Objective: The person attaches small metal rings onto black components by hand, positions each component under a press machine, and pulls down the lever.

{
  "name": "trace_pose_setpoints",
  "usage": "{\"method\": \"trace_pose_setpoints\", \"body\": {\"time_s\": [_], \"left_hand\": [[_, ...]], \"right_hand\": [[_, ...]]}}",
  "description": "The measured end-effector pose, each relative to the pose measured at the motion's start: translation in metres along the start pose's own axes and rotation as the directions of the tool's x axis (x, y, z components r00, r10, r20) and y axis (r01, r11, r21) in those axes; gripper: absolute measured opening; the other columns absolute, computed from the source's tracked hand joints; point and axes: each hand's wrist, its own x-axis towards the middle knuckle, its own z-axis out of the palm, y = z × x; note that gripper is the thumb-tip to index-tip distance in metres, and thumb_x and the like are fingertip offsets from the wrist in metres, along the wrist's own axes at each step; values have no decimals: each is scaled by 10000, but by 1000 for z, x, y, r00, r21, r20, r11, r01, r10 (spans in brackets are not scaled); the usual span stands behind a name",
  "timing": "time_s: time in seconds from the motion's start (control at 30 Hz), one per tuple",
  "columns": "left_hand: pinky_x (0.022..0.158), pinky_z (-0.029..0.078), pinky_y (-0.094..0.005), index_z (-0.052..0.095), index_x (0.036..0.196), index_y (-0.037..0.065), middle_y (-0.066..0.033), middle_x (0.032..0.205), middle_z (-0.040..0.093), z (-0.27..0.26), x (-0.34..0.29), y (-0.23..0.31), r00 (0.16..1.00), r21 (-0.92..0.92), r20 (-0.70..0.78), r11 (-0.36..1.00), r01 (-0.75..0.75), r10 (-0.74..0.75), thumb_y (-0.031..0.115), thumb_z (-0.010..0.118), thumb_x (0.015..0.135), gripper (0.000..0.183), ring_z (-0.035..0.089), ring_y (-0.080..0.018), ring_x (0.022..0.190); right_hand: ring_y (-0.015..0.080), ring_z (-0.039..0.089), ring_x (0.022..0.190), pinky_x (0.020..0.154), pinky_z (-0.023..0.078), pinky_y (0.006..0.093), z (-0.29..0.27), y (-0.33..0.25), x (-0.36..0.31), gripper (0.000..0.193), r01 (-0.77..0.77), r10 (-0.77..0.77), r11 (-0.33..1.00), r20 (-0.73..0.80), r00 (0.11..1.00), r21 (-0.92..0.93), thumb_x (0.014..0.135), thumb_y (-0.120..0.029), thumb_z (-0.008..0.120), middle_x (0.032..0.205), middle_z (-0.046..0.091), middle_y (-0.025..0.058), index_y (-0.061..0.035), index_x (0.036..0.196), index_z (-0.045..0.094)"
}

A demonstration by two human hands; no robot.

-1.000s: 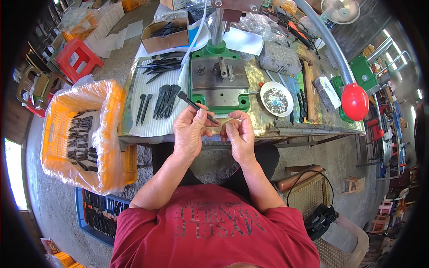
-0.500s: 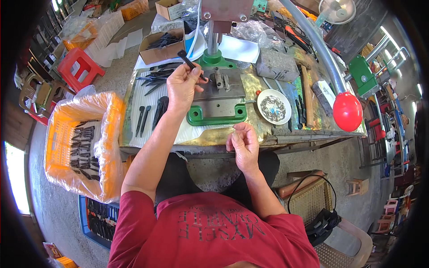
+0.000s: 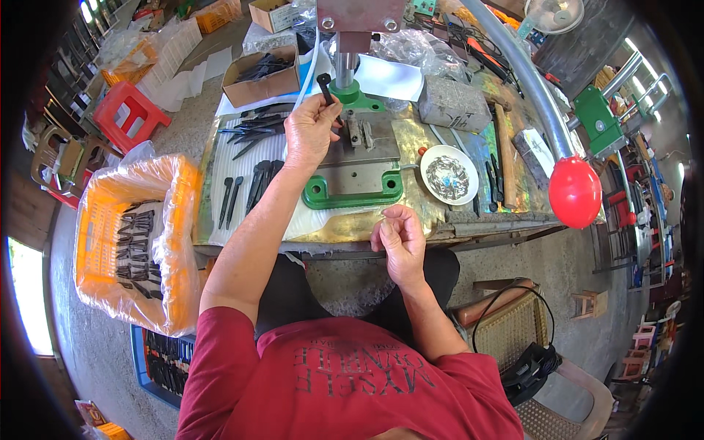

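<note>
My left hand (image 3: 312, 136) is closed round a slim black bar-shaped part (image 3: 325, 86) with a wider head, which points up and away from me. It hovers just left of a small metal fixture (image 3: 355, 133) on the bed of a green-based hand press (image 3: 315, 192). Near the table's front edge, my right hand (image 3: 401, 246) is pinched, thumb against fingers; whatever sits between them is too small to make out. A white bowl (image 3: 433, 178) of tiny metal pieces lies beyond it to the right. More black parts (image 3: 233, 202) rest on white foam sheet at the left.
The press lever ends in a red ball knob (image 3: 575, 192) at the right. A hammer (image 3: 504, 158), a grey block (image 3: 455, 104) and a cardboard box (image 3: 257, 89) of black parts share the table. A plastic-lined orange crate (image 3: 95, 238) holding black parts stands left.
My left hand has moved right with the black part, closer to the fixture. The view has shifted slightly. My right hand holds the same pinch in nearly the same place.
</note>
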Motion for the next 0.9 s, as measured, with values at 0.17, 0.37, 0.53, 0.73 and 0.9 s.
{"method": "trace_pose_setpoints", "body": {"time_s": [0.17,0.37,0.53,0.73,0.9], "left_hand": [[412,431,-167,576,859,14,-7,689,552,2,-1,1,1000,55,-12,998,4,-4,71,570,748,125,515,-54,550],[418,435,-172,579,854,14,-4,672,548,2,-1,3,1000,73,-16,997,-7,8,80,575,746,127,504,-50,544],[427,441,-179,589,863,28,4,643,540,4,-1,3,1000,128,-15,992,-9,11,92,574,749,132,499,-47,544],[431,448,-185,588,867,26,1,655,546,5,-2,2,999,105,-46,994,-6,11,91,577,747,136,503,-52,542],[432,452,-188,583,865,22,-3,660,549,4,-3,1,998,93,-56,996,-1,6,89,576,748,135,509,-57,540]], "right_hand": [[98,426,542,471,365,208,-1,2,-1,191,5,-5,1000,1,1000,2,812,-127,500,581,363,-16,-48,961,411],[102,421,535,468,363,210,-3,2,-2,195,5,-6,1000,7,1000,13,811,-130,502,580,359,-15,-47,962,411],[77,435,563,511,375,199,-4,1,-2,177,0,-1,999,23,1000,39,814,-89,482,637,442,6,-46,967,404],[100,407,514,469,359,210,-3,2,-3,199,24,-24,1000,5,1000,8,808,-127,506,567,348,-20,-48,964,411],[97,403,509,472,354,207,-3,2,-4,202,22,-22,1000,-3,1000,7,807,-126,507,562,345,-22,-49,968,411]]}}
